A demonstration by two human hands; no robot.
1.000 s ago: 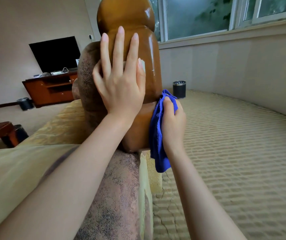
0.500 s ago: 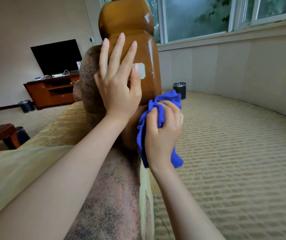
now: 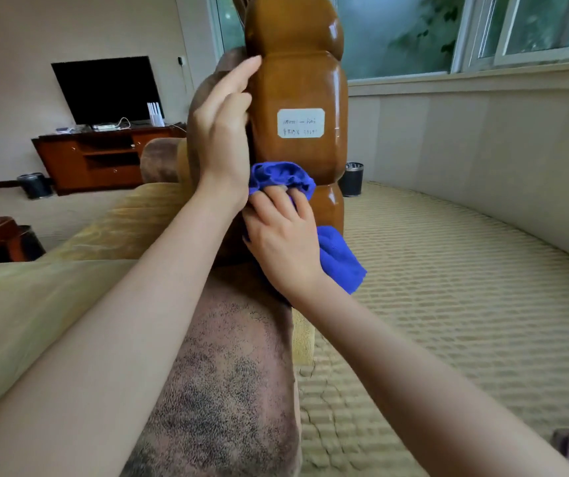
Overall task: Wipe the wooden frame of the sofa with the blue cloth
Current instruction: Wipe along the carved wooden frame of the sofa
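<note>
While right hand (image 3: 281, 241) bunches blue cloth (image 3: 281, 175) against wooden frame (image 3: 296, 80), flat left hand (image 3: 222, 132) steadies it

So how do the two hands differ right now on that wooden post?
The left hand lies higher, fingers straight, flat along the left edge of the wooden post; the right hand sits lower, fingers curled. The left hand holds nothing; the right hand bunches the blue cloth against the post below the white label. Both touch the same post.
</note>
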